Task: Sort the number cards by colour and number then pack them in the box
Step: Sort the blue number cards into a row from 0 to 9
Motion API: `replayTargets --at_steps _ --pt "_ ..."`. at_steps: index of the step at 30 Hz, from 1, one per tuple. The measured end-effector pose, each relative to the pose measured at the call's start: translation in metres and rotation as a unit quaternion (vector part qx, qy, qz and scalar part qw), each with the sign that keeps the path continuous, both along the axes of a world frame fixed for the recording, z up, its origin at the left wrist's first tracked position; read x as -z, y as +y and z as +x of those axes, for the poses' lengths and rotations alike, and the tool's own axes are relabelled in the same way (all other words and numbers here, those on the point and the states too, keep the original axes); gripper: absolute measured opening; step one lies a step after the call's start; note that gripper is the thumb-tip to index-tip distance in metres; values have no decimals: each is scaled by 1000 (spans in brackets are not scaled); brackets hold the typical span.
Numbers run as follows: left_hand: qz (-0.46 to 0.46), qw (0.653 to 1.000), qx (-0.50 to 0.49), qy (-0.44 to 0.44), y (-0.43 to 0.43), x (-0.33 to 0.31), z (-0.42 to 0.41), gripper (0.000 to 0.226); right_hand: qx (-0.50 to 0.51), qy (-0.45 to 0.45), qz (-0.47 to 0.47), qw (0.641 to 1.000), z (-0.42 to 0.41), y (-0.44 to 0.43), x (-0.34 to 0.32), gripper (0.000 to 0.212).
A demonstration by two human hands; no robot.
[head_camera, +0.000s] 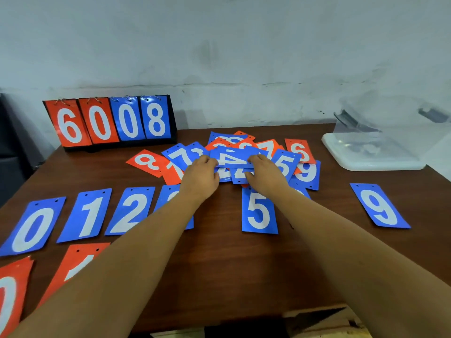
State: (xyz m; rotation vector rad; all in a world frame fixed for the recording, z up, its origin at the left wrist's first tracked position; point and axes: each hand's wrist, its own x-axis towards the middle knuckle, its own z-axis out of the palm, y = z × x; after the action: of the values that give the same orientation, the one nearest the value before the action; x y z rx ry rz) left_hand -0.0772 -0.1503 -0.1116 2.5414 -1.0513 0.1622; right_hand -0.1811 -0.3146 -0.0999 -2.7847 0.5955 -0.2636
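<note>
A loose heap of blue and red number cards lies at the table's far middle. My left hand and my right hand both pinch a blue 4 card by its two ends, lifted slightly over the heap. Nearer me runs a row of blue cards: 0, 1, 2, one partly hidden by my left arm, 5 and 9. Red cards 0 and 1 lie at the near left. A clear plastic box stands at the far right.
A black flip scoreboard showing 6 0 0 8 stands at the far left against the wall. The box sits on its white lid. The brown wooden table has its front edge just below my arms.
</note>
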Motion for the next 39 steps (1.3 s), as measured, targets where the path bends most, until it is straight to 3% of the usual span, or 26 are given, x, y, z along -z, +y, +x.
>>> replayTargets --at_steps 3,5,8,11,13,15,17,19,20,21,25,28,30,32,35,39 --pt "-11 998 -23 55 -18 3 20 41 -12 55 6 998 15 -12 10 57" --pt "9 997 -21 75 -25 7 28 41 -9 54 -9 998 20 -19 20 52" --pt "29 999 -17 42 -25 18 32 34 -20 16 -98 995 22 -25 31 36" --pt "-7 1000 -14 -7 -21 26 33 29 -75 4 -194 978 18 -25 34 25" --pt "-69 997 -20 -19 -16 23 30 30 -78 -55 -236 967 13 -24 29 26" --pt "-174 982 -49 59 -12 6 22 36 -56 -169 -218 959 10 -24 21 26" --pt "-300 918 -112 234 -7 -13 14 45 -67 -253 -165 951 6 -22 13 27" --pt "-399 759 -161 488 0 -31 10 56 -95 -281 -93 950 3 -17 6 25" --pt "-406 696 -167 568 4 -36 8 59 -101 -289 -53 950 0 -14 4 23" --pt "-384 677 -167 605 8 -39 6 62 -105 -295 -14 950 -2 -11 2 21" --pt "-256 748 -125 600 26 -34 0 49 -126 -305 111 937 -7 2 -2 14" --pt "-257 738 -76 619 38 -38 -4 24 -135 -312 168 925 -8 13 -5 13" --pt "-279 732 -86 615 41 -36 -4 25 -113 -299 225 920 -4 18 -5 17" --pt "-305 748 -129 575 44 -33 -6 29 -47 -259 274 925 2 16 0 30" --pt "-333 775 -161 512 52 -26 -4 17 30 -136 139 981 12 0 17 45" --pt "-305 810 -173 470 65 -18 -2 28 38 -35 60 997 28 -16 24 56"
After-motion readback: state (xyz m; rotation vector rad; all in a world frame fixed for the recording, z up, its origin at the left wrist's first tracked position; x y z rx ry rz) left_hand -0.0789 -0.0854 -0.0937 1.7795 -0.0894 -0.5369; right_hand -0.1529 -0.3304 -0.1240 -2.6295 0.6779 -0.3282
